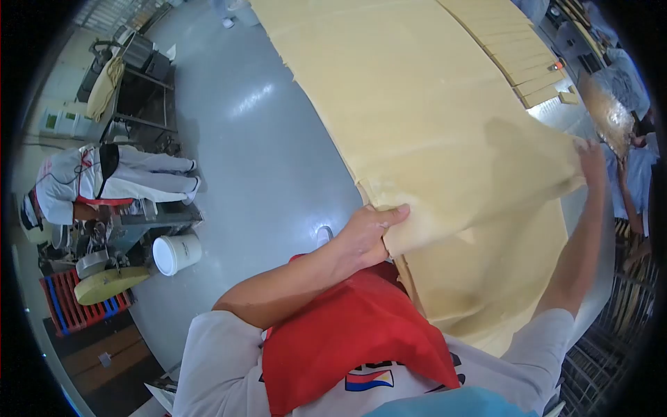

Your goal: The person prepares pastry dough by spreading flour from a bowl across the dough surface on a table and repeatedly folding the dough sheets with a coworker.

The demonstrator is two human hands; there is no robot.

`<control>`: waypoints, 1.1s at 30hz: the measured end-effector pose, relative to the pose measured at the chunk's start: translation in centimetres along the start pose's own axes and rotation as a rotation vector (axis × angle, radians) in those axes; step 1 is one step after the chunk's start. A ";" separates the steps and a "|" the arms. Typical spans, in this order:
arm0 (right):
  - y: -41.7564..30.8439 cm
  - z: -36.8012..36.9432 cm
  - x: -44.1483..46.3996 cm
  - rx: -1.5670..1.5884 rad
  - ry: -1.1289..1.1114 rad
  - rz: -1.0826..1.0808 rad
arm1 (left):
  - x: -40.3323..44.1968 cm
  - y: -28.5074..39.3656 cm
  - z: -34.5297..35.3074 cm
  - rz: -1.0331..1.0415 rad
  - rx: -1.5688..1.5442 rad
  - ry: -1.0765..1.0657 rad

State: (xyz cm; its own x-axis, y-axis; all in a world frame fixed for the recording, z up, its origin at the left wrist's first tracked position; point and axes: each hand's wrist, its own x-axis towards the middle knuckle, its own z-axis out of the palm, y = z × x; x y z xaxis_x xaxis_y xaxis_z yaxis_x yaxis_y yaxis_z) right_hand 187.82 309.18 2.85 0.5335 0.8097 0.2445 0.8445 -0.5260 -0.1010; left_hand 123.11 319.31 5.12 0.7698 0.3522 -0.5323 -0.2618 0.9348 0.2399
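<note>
A wide, pale yellow sheet that looks like dough (pixel 431 125) stretches from the top of the view toward my body. My left hand (pixel 372 233) grips its left near corner, thumb on top and fingers underneath. At the right edge, my right hand (pixel 590 160) is closed on the same sheet, which sags in soft folds between both hands. Below the held edge lies another layer of sheet (pixel 493 278), reaching close to my red apron (pixel 347 333). Beyond the sheet's far right edge are cut strips (pixel 504 45) of the same yellow material.
A small orange-tipped tool (pixel 556 67) rests by the strips. At left, a person (pixel 97 174) bends over a work table near a white bucket (pixel 177 254). Other people stand at the right edge beside metal racks (pixel 611 347). Grey floor (pixel 243 139) runs left of the sheet.
</note>
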 end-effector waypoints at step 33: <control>-28.7 16.3 3.7 -0.103 -0.197 -0.002 | 4.4 0.4 -8.0 0.248 0.327 0.171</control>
State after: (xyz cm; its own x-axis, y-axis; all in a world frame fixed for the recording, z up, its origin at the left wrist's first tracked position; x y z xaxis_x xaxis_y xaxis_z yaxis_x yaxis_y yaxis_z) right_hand 166.33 331.52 -9.10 0.5392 0.8407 0.0500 0.8417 -0.5399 0.0008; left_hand 121.70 321.59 -3.60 0.5920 0.5922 -0.5467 -0.2076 0.7675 0.6065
